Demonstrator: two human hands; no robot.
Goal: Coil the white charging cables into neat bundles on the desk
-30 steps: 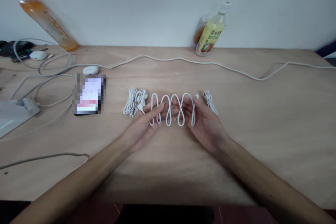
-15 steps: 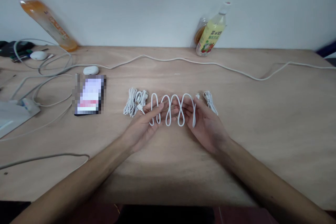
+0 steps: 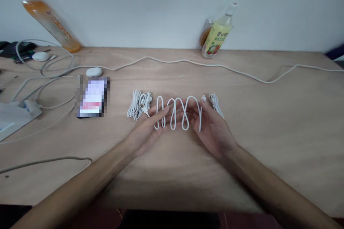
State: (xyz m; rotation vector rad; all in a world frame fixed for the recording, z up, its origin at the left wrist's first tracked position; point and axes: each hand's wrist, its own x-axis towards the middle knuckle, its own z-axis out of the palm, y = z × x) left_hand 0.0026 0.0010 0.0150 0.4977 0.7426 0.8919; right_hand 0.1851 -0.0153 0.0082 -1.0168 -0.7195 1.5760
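A white charging cable (image 3: 185, 112) is folded into zigzag loops between my two hands, above the table. My left hand (image 3: 145, 132) grips its left loops, with the thumb across the top and the fingers behind. My right hand (image 3: 216, 130) holds the right-hand loop, its thumb by a white connector (image 3: 203, 98). Just beyond my left hand lie bundled white cables (image 3: 134, 105) on the table, and a USB plug (image 3: 145, 110) shows beside the thumb. Another white cable bundle (image 3: 215, 103) lies behind my right hand, partly covered by it.
On the left are a phone (image 3: 93, 96), a white earbud case (image 3: 94, 72), tangled cords and a white power strip (image 3: 21, 116). A long white cord (image 3: 185, 60) crosses the back. An orange drink bottle (image 3: 51, 25) and a yellow drink bottle (image 3: 217, 37) lean at the wall.
The middle loops have drawn slightly closer together at their tops. Both hands keep almost the same place and hold on the cable.
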